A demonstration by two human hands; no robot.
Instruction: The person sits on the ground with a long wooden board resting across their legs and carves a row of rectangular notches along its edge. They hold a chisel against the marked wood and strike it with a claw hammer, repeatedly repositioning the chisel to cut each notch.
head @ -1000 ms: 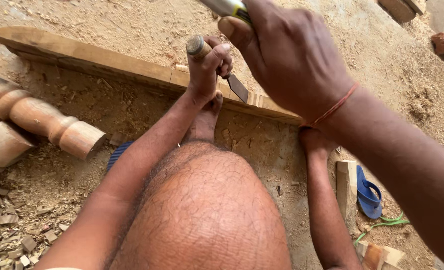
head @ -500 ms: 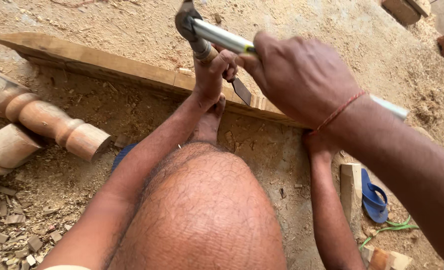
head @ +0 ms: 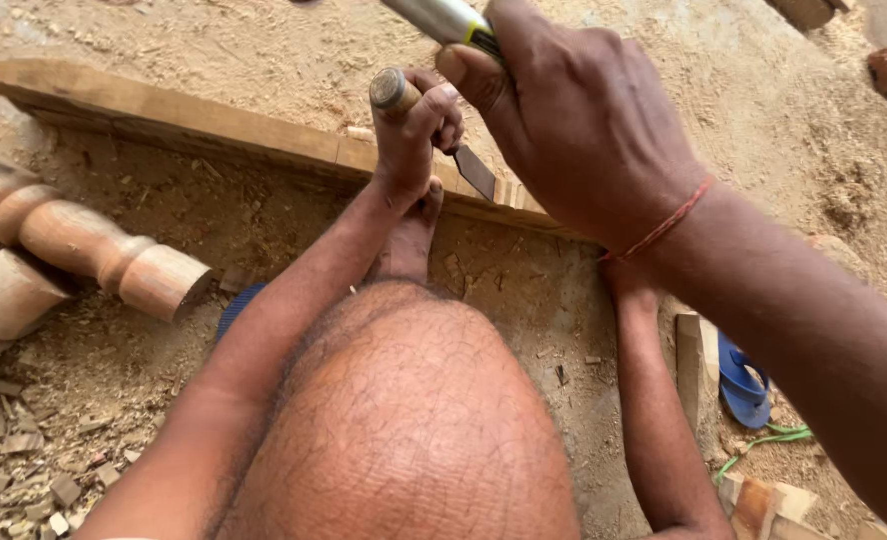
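A: Chisel [head: 434, 125] first. Where was it?
B: Upper middle of the view, tilted, wooden butt end up, steel blade angled down onto the long wooden plank [head: 164, 115] that ran across the sawdust-covered ground [head: 264, 40]. Tip met the plank near its right part.
A: Who held it?
B: The left hand [head: 414, 135], fist closed around the chisel's handle, blade sticking out below the fingers.
A: Right hand?
B: The right hand [head: 584, 120] was closed around a hammer handle [head: 444, 18], pale with a yellow-and-black band, raised just above and right of the chisel's butt. Hammer head was out of frame. A red thread sat on that wrist.
A: Around it?
B: A bare knee [head: 404, 420] filled the lower centre. A foot [head: 409, 235] pressed against the plank just below the chisel. Turned wooden posts [head: 84, 245] lay at left, wood chips [head: 14, 450] lower left. A blue sandal [head: 744, 375] lay at right beside a small wood block [head: 692, 360], a green cord [head: 764, 445] near it.
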